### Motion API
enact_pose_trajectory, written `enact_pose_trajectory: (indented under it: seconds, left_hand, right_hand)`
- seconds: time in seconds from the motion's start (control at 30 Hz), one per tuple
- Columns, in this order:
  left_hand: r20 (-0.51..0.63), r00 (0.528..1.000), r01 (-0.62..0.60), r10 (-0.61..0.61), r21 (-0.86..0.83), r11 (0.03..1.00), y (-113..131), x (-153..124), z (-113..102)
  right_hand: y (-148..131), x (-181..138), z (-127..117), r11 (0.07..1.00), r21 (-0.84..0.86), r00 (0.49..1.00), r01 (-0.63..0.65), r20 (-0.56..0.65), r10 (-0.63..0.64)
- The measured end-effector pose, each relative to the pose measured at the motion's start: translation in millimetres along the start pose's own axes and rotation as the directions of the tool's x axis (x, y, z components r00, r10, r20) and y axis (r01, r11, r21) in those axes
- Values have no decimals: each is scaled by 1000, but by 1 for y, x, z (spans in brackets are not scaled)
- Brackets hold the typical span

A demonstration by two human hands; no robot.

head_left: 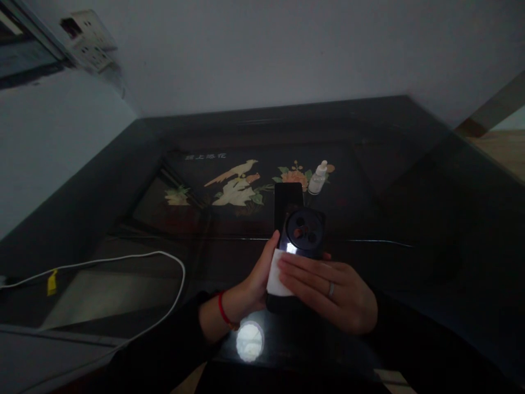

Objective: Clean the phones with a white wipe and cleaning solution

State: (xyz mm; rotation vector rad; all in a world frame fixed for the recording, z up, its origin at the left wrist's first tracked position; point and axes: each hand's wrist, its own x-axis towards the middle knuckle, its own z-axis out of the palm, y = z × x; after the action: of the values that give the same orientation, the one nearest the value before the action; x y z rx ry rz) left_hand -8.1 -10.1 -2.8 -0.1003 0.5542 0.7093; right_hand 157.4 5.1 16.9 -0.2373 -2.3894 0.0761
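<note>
My left hand (258, 276), with a red cord on the wrist, grips a dark smartphone (305, 230) from its left side. The phone's back faces up, showing a large round camera module and a bright glint below it. Across the lower back of the phone lies a white wipe (275, 279). My right hand (334, 290), wearing a ring, presses its fingers flat together on that wipe, partly hiding both wipe and phone. Just beyond is a black phone-shaped slab (287, 197), its near end covered by the held phone. A clear dropper bottle (316, 181) with a white top stands behind to the right.
The glossy dark table (389, 202) has a bird-and-flower picture (235, 191) on its top. A white cable (182, 268) with a yellow tag (51, 283) curves along the left. Power sockets (92, 41) are at the upper left. A bright round patch (250, 341) shows near the front.
</note>
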Motion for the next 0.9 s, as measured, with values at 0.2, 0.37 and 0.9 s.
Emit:
enact_pose_trajectory:
  seconds: [0.2, 0.37, 0.9]
  left_hand:
    - [48, 996, -78, 73, 113, 990, -1, -1, -6]
    - [63, 994, -100, 90, 162, 982, 3, 0, 2]
    - [102, 988, -125, 115, 102, 987, 8, 0, 5]
  right_hand:
    - [-1, -4, 1, 996, -63, 998, -67, -5, 66]
    - [-9, -1, 4, 998, 22, 998, 54, -20, -53]
    - [-11, -6, 6, 1000, 14, 1000, 4, -12, -4]
